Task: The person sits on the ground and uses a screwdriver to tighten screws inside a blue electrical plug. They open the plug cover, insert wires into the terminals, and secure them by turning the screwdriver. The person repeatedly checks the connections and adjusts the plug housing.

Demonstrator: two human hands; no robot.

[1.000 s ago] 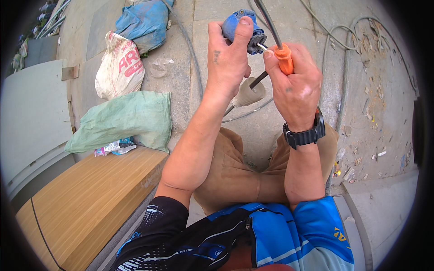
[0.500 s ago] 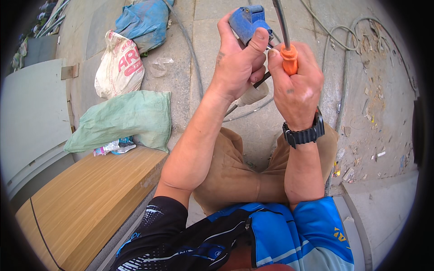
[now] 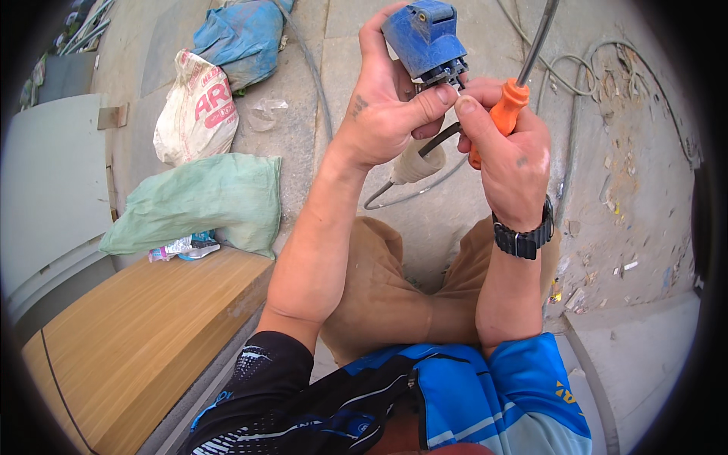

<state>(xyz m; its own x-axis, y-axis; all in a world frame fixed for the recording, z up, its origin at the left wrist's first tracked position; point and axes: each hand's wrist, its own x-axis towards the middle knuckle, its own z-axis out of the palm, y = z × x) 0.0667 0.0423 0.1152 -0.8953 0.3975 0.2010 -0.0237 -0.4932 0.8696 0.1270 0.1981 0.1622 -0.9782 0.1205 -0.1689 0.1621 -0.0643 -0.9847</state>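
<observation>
My left hand (image 3: 379,117) is closed round a blue industrial connector (image 3: 426,38) with a hinged lid and dark terminals on its lower end. My right hand (image 3: 504,155) is closed on an orange-handled screwdriver (image 3: 509,108), whose shaft points up and away. The thumb and forefinger of that hand meet at the connector's terminals, beside my left thumb. What they pinch there is too small to make out, perhaps wire ends. Below the hands, a black cable (image 3: 438,141) passes through an off-white conical sleeve (image 3: 418,164), which hangs on it apart from the connector.
A wood-grain board (image 3: 152,318) lies at my left, with a green sack (image 3: 205,197) at its far end. Beyond are a white printed sack (image 3: 193,114) and a blue sack (image 3: 243,45). A grey hose (image 3: 584,68) coils on the concrete at far right, near scattered debris.
The connector has turned so its terminals face my right hand. The screwdriver has tilted to the right, and my right hand has moved slightly right and down. More of the sleeve shows.
</observation>
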